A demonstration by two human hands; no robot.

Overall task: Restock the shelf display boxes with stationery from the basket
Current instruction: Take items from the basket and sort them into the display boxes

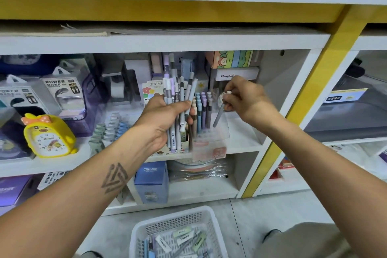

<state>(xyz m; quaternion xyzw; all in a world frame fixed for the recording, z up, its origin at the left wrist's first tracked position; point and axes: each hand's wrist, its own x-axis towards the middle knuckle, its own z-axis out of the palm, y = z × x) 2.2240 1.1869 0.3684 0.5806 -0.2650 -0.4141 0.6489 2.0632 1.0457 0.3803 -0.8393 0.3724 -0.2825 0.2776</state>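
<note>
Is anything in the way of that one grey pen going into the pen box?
Nothing visible blocks it. The right hand pinches the grey pen tip-down just above the display box, beside the pens already standing in it.

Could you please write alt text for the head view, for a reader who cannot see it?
A person's left hand holds a bundle of pens while the right hand pinches one grey pen above a display box on a shop shelf. A white basket sits on the floor below.
</note>
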